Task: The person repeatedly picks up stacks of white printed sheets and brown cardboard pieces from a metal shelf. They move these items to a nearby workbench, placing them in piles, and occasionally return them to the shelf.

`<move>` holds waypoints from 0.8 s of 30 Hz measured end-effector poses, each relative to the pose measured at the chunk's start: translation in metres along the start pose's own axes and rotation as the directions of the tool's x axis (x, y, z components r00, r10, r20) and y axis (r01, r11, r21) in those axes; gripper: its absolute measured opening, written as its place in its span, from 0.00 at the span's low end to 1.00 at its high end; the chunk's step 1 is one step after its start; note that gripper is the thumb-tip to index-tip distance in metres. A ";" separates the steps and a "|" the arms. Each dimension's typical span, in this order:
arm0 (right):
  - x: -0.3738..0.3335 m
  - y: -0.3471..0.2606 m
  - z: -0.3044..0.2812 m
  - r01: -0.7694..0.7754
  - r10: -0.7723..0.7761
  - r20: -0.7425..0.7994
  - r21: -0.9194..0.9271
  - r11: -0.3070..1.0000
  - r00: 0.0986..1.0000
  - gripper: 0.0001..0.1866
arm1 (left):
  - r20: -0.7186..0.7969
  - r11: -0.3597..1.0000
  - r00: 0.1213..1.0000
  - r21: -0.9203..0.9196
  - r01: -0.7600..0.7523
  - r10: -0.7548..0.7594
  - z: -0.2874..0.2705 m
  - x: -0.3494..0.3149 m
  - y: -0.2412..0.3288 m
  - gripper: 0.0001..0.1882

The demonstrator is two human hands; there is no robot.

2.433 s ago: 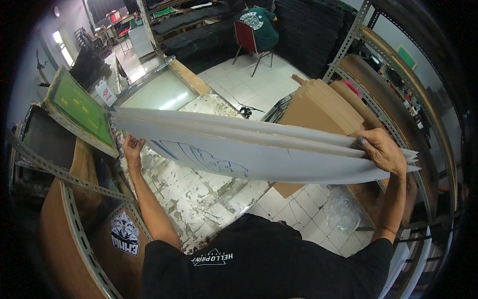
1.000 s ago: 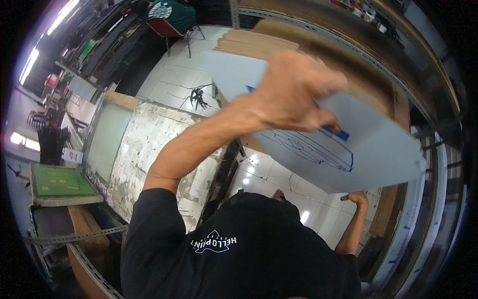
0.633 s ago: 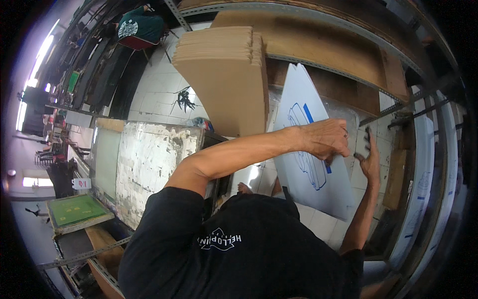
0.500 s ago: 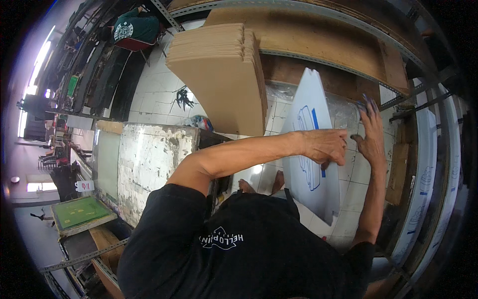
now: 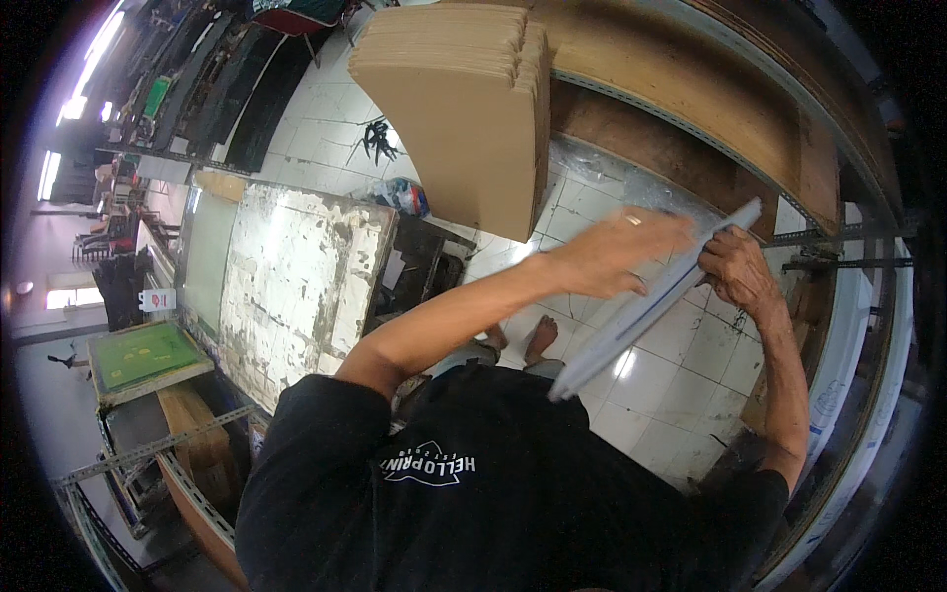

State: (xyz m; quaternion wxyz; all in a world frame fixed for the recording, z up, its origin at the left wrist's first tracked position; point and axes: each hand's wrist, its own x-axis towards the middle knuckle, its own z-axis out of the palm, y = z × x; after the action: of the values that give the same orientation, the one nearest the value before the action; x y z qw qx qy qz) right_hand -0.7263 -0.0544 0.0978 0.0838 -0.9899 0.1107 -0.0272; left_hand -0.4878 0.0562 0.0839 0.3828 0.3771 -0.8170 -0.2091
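Note:
A stack of thin white sheets (image 5: 646, 308) stands almost edge-on in front of me, slanting from my chest up toward the shelf rack. My right hand (image 5: 738, 274) grips its upper right edge. My left hand (image 5: 621, 254), blurred, lies over the top of the sheets near the upper end, fingers spread against them. My left forearm crosses the view from my black shirt. The printed face of the sheets is hidden from this angle.
A tall pile of flat brown cardboard (image 5: 464, 104) stands on the white tiled floor (image 5: 656, 395). A worn white-topped table (image 5: 296, 286) is at left, with a green screen frame (image 5: 143, 357) beyond. Metal shelf racks (image 5: 838, 247) run along the right.
I turned from the table toward the right-hand rack. The white sheets went from flat in both hands to tipped up and now nearly edge-on, closer to the shelf.

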 end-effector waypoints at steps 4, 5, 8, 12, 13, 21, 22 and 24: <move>0.013 -0.015 -0.013 -0.082 0.081 0.033 0.024 0.996 0.996 0.08 | 0.055 0.771 0.841 -0.373 0.517 -0.537 -0.061 -0.094 -0.042 0.39; 0.017 -0.016 -0.020 -0.126 0.125 0.025 0.019 0.992 0.992 0.08 | 0.135 0.656 0.782 -0.469 0.591 -0.608 -0.074 -0.117 -0.053 0.43; 0.041 -0.022 -0.033 -0.267 0.267 0.001 0.016 0.964 0.964 0.11 | 0.130 0.573 0.744 -0.557 0.602 -0.655 -0.096 -0.167 -0.069 0.46; 0.087 -0.042 -0.041 -0.396 0.394 -0.052 -0.023 0.918 0.918 0.15 | -0.104 0.657 0.744 -0.560 0.504 -0.660 -0.107 -0.170 -0.080 0.46; 0.102 -0.048 -0.042 -0.404 0.402 -0.054 -0.022 0.914 0.914 0.14 | -0.169 0.672 0.726 -0.558 0.487 -0.666 -0.106 -0.171 -0.088 0.45; 0.228 -0.079 -0.020 -0.431 0.430 -0.135 0.027 0.902 0.893 0.13 | -0.578 0.674 0.346 -0.641 0.368 -0.739 -0.183 -0.199 -0.170 0.23; 0.244 -0.082 -0.013 -0.433 0.431 -0.141 0.018 0.901 0.891 0.12 | -0.583 0.661 0.313 -0.650 0.374 -0.750 -0.197 -0.205 -0.179 0.24; 0.278 -0.085 0.007 -0.452 0.452 -0.143 0.034 0.892 0.881 0.12 | -0.625 0.694 0.307 -0.606 0.390 -0.718 -0.226 -0.215 -0.193 0.22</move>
State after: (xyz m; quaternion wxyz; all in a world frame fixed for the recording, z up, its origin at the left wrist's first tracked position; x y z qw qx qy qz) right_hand -0.4365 -0.0339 0.1154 0.0793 -0.9321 0.3441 -0.0800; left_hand -0.1323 0.0900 0.0014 0.6806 0.6168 -0.2954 -0.2628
